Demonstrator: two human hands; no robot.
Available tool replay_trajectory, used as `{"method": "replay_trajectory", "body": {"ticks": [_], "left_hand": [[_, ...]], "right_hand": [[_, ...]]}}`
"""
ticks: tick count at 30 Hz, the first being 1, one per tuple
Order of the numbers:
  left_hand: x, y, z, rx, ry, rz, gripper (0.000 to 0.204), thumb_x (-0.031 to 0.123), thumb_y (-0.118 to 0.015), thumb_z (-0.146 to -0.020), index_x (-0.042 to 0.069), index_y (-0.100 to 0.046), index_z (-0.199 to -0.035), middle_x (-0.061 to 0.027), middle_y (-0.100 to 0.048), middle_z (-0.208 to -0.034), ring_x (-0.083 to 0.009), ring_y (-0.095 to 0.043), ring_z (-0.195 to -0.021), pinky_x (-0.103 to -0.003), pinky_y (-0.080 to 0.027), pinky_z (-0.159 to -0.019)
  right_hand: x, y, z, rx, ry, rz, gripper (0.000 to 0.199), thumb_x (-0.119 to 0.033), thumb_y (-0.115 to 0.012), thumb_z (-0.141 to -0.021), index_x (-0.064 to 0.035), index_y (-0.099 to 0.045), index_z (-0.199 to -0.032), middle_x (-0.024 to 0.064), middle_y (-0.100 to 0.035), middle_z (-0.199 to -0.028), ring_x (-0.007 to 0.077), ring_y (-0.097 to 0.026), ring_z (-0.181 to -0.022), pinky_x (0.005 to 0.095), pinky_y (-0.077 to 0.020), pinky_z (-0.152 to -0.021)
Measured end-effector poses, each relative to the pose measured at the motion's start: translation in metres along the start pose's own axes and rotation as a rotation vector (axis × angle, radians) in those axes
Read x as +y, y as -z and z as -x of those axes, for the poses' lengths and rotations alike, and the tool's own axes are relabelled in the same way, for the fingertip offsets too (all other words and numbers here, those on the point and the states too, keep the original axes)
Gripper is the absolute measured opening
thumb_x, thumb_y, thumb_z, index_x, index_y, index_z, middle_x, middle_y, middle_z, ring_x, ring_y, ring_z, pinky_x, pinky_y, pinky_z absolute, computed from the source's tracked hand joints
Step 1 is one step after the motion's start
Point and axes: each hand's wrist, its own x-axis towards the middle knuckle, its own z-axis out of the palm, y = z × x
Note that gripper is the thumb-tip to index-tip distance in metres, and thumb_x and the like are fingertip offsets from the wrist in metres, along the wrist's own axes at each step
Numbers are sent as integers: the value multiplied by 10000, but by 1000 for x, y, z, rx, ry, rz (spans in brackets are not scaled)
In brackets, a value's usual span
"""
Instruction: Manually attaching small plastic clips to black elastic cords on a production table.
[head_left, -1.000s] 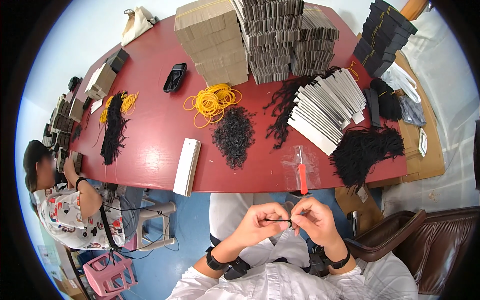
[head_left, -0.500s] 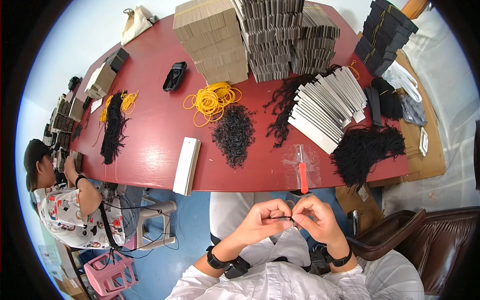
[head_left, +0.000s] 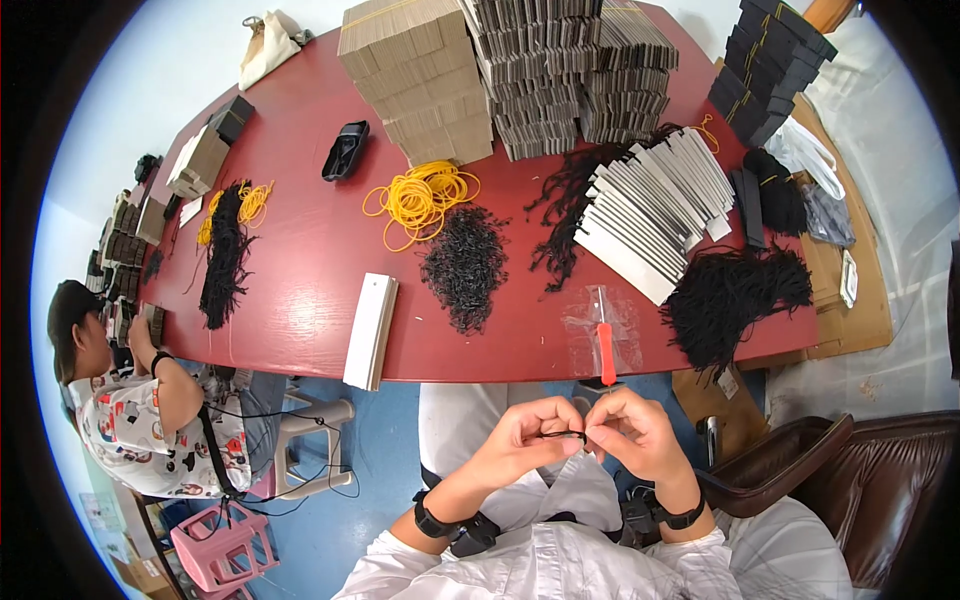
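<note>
Above my lap, just off the table's near edge, both hands pinch a short black cord (head_left: 562, 434). My left hand (head_left: 527, 440) is closed on its looped part, which shows between thumb and fingers. Close beside it, my right hand (head_left: 632, 437) grips the cord's other part at the fingertips; the end there is mostly hidden. The fingertips nearly meet. Beyond them, a red-handled tool (head_left: 605, 350) with a thin metal tip lies on a clear plastic bag (head_left: 627, 352). A bundle of black cords (head_left: 735, 305) lies to the right, and a heap of small black pieces (head_left: 465, 265) lies ahead.
The red table (head_left: 290, 250) carries white card strips (head_left: 655, 215), a white strip stack (head_left: 370, 332), yellow bands (head_left: 425, 200), a black tray (head_left: 346, 150) and tall cardboard stacks (head_left: 415, 85). A seated co-worker (head_left: 155, 420) works at left. A brown leather chair (head_left: 880, 480) stands at right.
Both hands stay in nearly the same place, with slight finger movement at the cord. The view has shifted a little.
</note>
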Motion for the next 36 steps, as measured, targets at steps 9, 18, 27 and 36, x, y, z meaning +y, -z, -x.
{"method": "replay_trajectory", "body": {"ticks": [9, 18, 27, 36], "left_hand": [[13, -8, 3, 29, -3, 46, 98, 63, -642, -881, 15, -579, -939, 52, -523, -755, -9, -407, -650, -187, -310, -578], [10, -11, 5, 159, -123, -131, 68, 24, -638, -889, 7, -613, -950, 81, -439, -656, -2, -324, -574, -196, -248, -508], [4, -24, 2, 390, -335, -487, 103, 6, -661, -872, 2, -631, -970, 107, -366, -566, 6, -276, -518, -206, -200, -467], [0, -26, 0, 570, -406, -773, 102, 9, -677, -854, 20, -632, -945, 62, -369, -546, -16, -297, -498, -213, -236, -450]], "right_hand": [[1, -3, -5, -3, 461, 565, 233, 20, -657, -832, -19, -513, -1012, 122, -624, -835, 222, -644, -683, 290, -510, -560], [-10, -11, -4, 147, 629, 880, 243, 65, -682, -745, 11, -614, -971, 123, -677, -887, 240, -642, -644, 311, -509, -529], [-4, -20, -6, 280, 517, 706, 204, 66, -682, -763, 17, -634, -954, 102, -670, -755, 203, -611, -548, 294, -470, -495], [1, -26, -10, 346, 519, 879, 191, 44, -674, -763, -12, -572, -914, 93, -613, -738, 217, -585, -555, 311, -441, -467]]}}
